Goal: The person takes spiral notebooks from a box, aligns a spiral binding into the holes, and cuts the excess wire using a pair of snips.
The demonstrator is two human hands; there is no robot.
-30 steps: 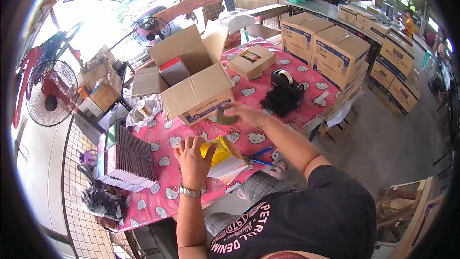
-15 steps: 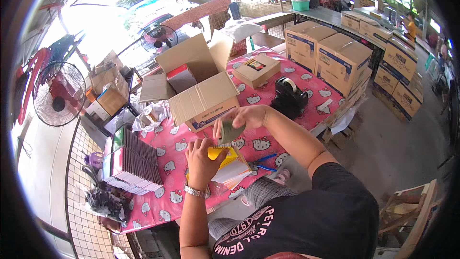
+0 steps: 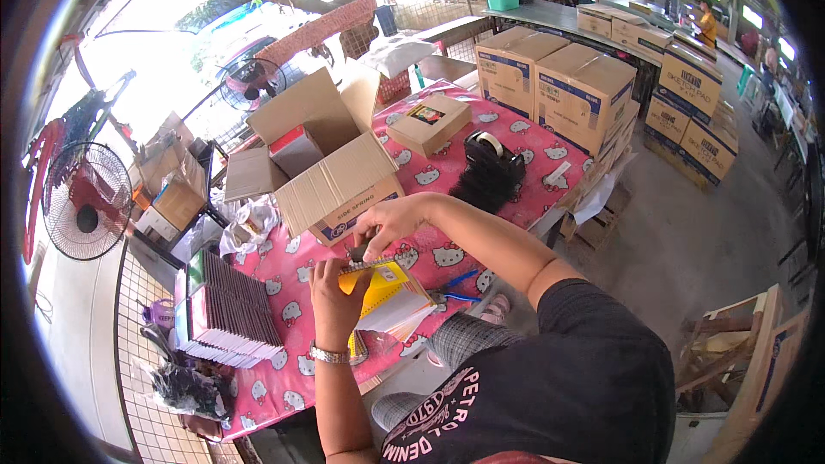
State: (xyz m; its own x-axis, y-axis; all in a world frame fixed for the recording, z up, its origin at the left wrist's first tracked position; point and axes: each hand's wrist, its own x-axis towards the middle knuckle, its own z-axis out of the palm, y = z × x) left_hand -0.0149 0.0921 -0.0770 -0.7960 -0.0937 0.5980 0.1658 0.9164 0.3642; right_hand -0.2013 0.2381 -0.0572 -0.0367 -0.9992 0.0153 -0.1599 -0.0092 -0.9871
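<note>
A spiral notebook (image 3: 378, 290) with a yellow cover and white pages lies on the table in front of me, its wire-bound edge facing away. My left hand (image 3: 337, 294) grips the left end of that edge, thumb over the cover. Fingers curled, my right hand (image 3: 394, 220) pinches a small dark grey-green block (image 3: 359, 252) at the bound edge beside my left fingertips. The block is mostly covered by the fingers, so its kind is unclear. Blue-handled pliers (image 3: 460, 286) rest just right of the notebook. Part of another yellow spiral-bound item (image 3: 357, 345) shows beside my left wrist.
A tall stack of notebooks (image 3: 228, 309) stands at the left. Beyond my hands is an open carton (image 3: 344, 206), with a closed brown box (image 3: 428, 124) and a black tape dispenser (image 3: 490, 167) to its right. Large cartons (image 3: 580, 90) are piled at the back right.
The whole view has shifted, moving the scene left. My right hand has brought the block leftward and down onto the notebook's bound edge. My left hand keeps its grip.
</note>
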